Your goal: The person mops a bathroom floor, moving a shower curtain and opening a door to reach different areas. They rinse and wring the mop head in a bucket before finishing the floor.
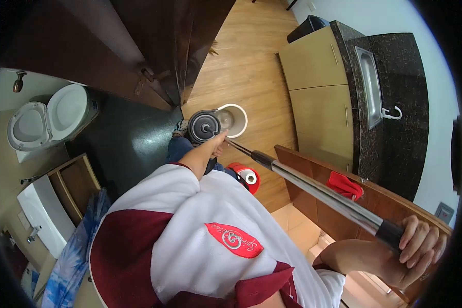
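Observation:
A long-handled mop (323, 192) slants across the view. My right hand (418, 249) is closed around the black grip at its upper end. Lower on the pole, my left hand (218, 146) wraps round it. At the pole's bottom, a dark round disc (204, 127) sits over the dark basket side of a white mop bucket (244, 120); mop strands cannot be made out. The bucket's other side is uncovered and looks to hold some liquid. Beside my legs stands a red container (255, 188) with a white paper roll (249, 177) in it.
A red cloth (345, 186) hangs over a wooden door (313, 174). Cabinets (321, 102) with a sink (369, 87) line the right. Across the left are a dark door (154, 46), a toilet (66, 110), a washbasin (46, 215) and a blue curtain (74, 256).

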Demonstrator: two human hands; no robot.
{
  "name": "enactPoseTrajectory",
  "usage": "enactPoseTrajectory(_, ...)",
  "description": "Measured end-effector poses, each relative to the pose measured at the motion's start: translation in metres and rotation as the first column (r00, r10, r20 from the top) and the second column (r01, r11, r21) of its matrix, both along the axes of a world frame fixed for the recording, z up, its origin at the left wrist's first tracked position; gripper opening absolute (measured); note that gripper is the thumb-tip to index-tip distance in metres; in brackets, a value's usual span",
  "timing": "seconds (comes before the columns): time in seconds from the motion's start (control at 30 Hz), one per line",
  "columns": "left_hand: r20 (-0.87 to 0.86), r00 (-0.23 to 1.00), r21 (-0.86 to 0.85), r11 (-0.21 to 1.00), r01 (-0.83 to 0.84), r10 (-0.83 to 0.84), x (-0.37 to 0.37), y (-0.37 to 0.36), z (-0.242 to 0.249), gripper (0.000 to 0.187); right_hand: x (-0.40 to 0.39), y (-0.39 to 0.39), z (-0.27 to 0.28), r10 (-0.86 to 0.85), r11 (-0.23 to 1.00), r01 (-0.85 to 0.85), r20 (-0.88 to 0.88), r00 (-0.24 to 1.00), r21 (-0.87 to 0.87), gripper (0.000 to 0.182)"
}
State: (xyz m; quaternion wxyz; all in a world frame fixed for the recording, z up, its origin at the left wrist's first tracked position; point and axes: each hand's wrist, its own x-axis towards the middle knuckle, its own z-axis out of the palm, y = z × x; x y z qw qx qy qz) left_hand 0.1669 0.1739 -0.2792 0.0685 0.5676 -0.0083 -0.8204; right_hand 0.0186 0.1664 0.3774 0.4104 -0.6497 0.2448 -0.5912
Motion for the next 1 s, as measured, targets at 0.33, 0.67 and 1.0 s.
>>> enactPoseTrajectory(0.33, -0.228, 0.923, 0.007, 0.948, -0.317, 0.31, -0.024, 0.011, -0.027, 0.068, 0.025, 0.04, 0.006, 0.042, 0.999, -0.04, -0.053, 0.998, 0.027, 0.003)
enactPoseTrajectory(0.67, -0.213, 0.922, -0.058, 0.938, -0.342, 0.323, 0.014, 0.016, -0.013, 0.035, 0.086, 0.042, 0.002, 0.905, 0.424, -0.899, -0.078, 0.418, 0.106, 0.022)
enactPoseTrajectory(1.0, -0.191, 0.928, -0.149, 0.925, -0.349, 0.319, 0.052, 0.026, 0.002, 0.025, 0.169, 0.073, -0.055, 0.834, 0.55, -0.832, -0.086, 0.544, 0.075, 0.015)
